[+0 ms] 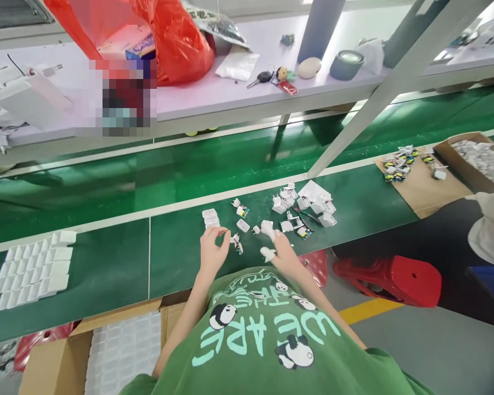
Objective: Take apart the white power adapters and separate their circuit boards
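Note:
My left hand (214, 251) is closed, with thumb and index finger bent together in a loop; whatever they may pinch is too small to make out. It is right in front of a short row of white plastic casings (210, 217). Close to its thumb lies a small circuit board with a white plug part (237, 244). My right hand (283, 249) wears white finger covers, its thumb and fingers spread apart. A single white casing (242, 225) and a small white plug piece (256, 230) lie between the hands. Another circuit board (241, 210) is farther back.
White plug housings (316, 198) are heaped on the right, with a dark-handled tool (307, 214) and a board (303, 233) beside them. Rows of white casings (35, 271) stand left. A slanted metal post (354, 120) rises behind. Cardboard (430, 184) holds more boards; another person's sleeve (492, 227) is at right.

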Tool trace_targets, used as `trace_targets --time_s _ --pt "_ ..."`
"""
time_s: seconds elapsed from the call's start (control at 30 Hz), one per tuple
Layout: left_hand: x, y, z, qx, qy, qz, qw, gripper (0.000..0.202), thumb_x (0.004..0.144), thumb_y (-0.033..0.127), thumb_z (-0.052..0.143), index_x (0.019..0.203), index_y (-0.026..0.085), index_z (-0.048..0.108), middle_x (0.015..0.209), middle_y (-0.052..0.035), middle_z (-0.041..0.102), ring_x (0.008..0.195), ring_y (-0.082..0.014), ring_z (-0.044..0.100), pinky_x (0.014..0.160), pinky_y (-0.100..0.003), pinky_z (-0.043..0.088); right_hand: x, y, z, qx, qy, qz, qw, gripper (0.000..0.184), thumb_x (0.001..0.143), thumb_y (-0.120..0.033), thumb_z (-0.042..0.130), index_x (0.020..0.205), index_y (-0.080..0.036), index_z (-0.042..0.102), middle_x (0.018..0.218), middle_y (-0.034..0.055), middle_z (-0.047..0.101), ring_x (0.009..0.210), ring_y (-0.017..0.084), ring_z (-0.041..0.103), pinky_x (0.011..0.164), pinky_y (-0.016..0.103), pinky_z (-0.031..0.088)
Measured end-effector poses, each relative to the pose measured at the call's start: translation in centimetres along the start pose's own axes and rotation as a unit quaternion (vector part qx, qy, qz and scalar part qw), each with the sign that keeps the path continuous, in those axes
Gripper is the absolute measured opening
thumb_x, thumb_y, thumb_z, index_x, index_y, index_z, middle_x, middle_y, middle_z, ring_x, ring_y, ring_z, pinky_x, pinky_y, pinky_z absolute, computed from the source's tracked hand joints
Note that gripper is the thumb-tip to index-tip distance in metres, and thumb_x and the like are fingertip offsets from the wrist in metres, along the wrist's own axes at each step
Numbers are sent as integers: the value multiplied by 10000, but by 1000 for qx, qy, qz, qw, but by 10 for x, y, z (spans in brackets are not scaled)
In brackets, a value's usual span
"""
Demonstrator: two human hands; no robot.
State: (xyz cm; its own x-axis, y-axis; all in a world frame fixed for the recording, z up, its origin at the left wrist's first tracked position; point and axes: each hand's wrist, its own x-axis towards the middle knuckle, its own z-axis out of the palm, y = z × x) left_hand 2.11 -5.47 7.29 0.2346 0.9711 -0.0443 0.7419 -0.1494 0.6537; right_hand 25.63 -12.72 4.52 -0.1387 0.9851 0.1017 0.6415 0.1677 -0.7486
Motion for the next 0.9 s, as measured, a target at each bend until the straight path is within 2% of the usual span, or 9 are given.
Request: trace_targets --time_s 0.07,0.13,0.2,0.27,0.4,0.47,0.63,0.77,0.9 --pt "-5 -29 23 21 -44 -73 996 281 992 386 596 1139 149 634 1124 -77 655 1008 -207 645 915 -429 557 -9 19 1 21 11 65 998 632 1037 -449 381 1602 -241 188 1515 181 471 1381 328 440 1153 608 354" --pt "-11 -50 48 32 -116 -121 985 308 980 403 623 1154 149 638 1120 -77 671 955 -189 667 849 -389 591 -15 33 7 40 0 110 993 643 1031 -426 415 1602 -247 179 1510 179 476 1370 326 459 1154 613 359" --pt "-16 -61 71 37 -177 -151 972 313 981 403 624 1166 150 640 1123 -78 677 941 -183 675 828 -375 602 -18 41 16 58 -29 136 989 646 1010 -411 487 1584 -241 246 1483 174 503 1346 321 488 1154 604 372" --pt "-15 -67 88 43 -210 -169 962 316 984 400 622 1177 151 638 1139 -81 675 959 -188 677 840 -382 603 -18 45 28 77 -63 155 983 604 991 -401 553 1535 -228 357 1438 156 542 1328 312 516 1142 592 399" --pt "-10 -74 104 51 -221 -186 956 328 980 396 628 1199 153 632 1182 -90 665 1016 -207 670 885 -414 595 -6 48 58 119 -139 211 960 429 991 -400 595 1371 -206 546 1291 101 634 1113 233 652 969 474 562" --pt "-11 -80 104 45 -214 -186 958 336 976 396 632 1206 151 629 1189 -92 662 1028 -212 668 892 -422 592 5 52 77 126 -170 245 946 376 989 -390 605 1311 -196 587 1259 94 650 1045 207 671 909 428 590" --pt "-25 -100 93 12 -161 -191 968 329 977 397 632 1191 146 632 1162 -87 669 999 -203 673 871 -407 597 42 62 119 92 -197 331 918 358 969 -386 638 1253 -169 617 1261 89 646 1089 232 659 928 448 582" --pt "-34 -119 77 -3 -67 -220 973 316 983 383 625 1195 149 629 1162 -86 667 985 -196 674 860 -397 601 61 63 138 68 -206 379 899 357 968 -395 636 1243 -167 623 1259 86 647 1090 236 659 926 447 581" --pt "-27 -130 61 -5 45 -237 970 360 980 377 628 1266 161 598 1248 -102 636 1049 -218 661 894 -424 595 65 59 148 66 -211 400 889 359 967 -393 639 1243 -164 622 1252 88 650 1081 230 662 918 443 584"
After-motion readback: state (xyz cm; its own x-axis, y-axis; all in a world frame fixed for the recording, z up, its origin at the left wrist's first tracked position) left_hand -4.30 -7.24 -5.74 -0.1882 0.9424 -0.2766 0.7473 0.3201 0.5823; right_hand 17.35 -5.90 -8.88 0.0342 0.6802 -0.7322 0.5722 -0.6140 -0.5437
